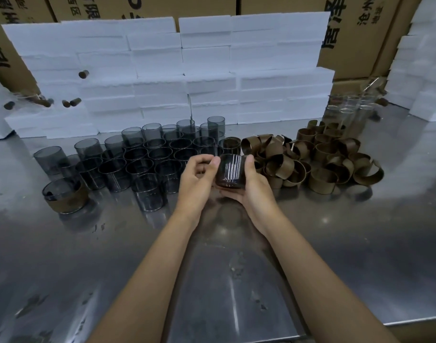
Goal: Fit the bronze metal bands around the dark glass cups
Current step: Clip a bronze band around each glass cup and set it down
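My right hand (pixel 251 186) cradles a dark glass cup (pixel 230 172) from beneath and from the right, just above the steel table. My left hand (pixel 199 178) is at the cup's left rim, thumb and fingertips touching it. The held cup looks brownish, but I cannot tell whether a band is on it. Several bare dark glass cups (pixel 137 157) stand grouped to the left. A heap of bronze metal bands (pixel 318 157) lies to the right. One cup with a bronze band around it (pixel 64 195) stands at the near left.
Stacked white foam blocks (pixel 177 70) wall off the back of the steel table (pixel 212 268), with cardboard boxes (pixel 355 33) behind. Clear glass cylinders (pixel 348 110) stand at the back right. More foam is piled at the far right (pixel 424 70). The table's front edge runs near the bottom right.
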A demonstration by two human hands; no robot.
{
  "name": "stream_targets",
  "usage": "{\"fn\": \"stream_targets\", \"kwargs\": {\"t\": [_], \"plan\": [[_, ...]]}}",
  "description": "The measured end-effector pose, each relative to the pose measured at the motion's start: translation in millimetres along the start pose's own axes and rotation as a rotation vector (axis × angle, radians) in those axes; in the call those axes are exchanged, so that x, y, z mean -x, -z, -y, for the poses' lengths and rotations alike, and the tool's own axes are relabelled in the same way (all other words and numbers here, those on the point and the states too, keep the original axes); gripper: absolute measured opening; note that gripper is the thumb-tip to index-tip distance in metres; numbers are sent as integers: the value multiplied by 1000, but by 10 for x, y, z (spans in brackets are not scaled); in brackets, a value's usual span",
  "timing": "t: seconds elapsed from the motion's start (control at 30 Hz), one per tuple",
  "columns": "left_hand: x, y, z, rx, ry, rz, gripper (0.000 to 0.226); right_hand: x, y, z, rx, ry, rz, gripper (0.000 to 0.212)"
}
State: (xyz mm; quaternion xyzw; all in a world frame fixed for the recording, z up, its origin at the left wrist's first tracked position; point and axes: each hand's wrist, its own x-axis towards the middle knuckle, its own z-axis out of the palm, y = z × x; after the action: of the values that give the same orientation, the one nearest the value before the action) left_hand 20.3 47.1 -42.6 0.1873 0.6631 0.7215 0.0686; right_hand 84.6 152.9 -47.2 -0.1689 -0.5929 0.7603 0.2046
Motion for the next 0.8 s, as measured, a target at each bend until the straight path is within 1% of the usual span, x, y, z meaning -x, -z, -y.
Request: {"fn": "stream_targets", "kwargs": {"t": [0.07, 0.1, 0.17, 0.23, 0.27, 0.33, 0.4, 0.43, 0.47, 0.5, 0.53, 0.63, 0.67, 0.7, 0.77, 0.8], "plan": [[-16, -11, 14, -20, -23, -48, 13, 7, 21, -2, 74, 39, -44, 48], [-17, -14, 20, -11, -13, -59, 13, 16, 30, 2, 113, 65, -64, 45], [-3, -2, 14, 37, 26, -52, 24, 32, 49, 25, 155, 120, -97, 38], [26, 2, -42, 95, 78, 15, 42, 55, 30, 63, 133, 132, -103, 33], [43, -2, -70, 118, 108, 67, 49, 69, 12, 73, 135, 118, -81, 42], [85, -50, -105, 127, 171, 153, 60, 88, -17, 62, 159, 72, 25, 66], [159, -116, -108, 44, 225, 170, 74, 98, -31, 41, 197, 47, 119, 72], [193, -138, -90, -26, 229, 169, 77, 101, -27, 47, 212, 30, 126, 75], [222, -149, -76, -116, 205, 174, 68, 97, -17, 57, 225, 11, 114, 80], [245, -154, -70, -208, 165, 183, 51, 88, -6, 61, 232, 3, 97, 85], [262, -154, -65, -259, 122, 197, 39, 81, -1, 60, 242, 7, 88, 87], [236, -118, -23, -272, 2, 142, 47, 74, -23, 28, 325, 44, 25, 85], [217, -108, -20, -250, -34, 119, 44, 70, -33, 17, 348, 48, -10, 81], [203, -95, -21, -226, -61, 102, 36, 65, -38, 4, 353, 54, -45, 77], [174, -73, -29, -212, -74, 72, 21, 59, -38, -13, 335, 79, -85, 69], [173, -65, -37, -207, -74, 56, 18, 52, -35, -21, 340, 94, -95, 66]]}}
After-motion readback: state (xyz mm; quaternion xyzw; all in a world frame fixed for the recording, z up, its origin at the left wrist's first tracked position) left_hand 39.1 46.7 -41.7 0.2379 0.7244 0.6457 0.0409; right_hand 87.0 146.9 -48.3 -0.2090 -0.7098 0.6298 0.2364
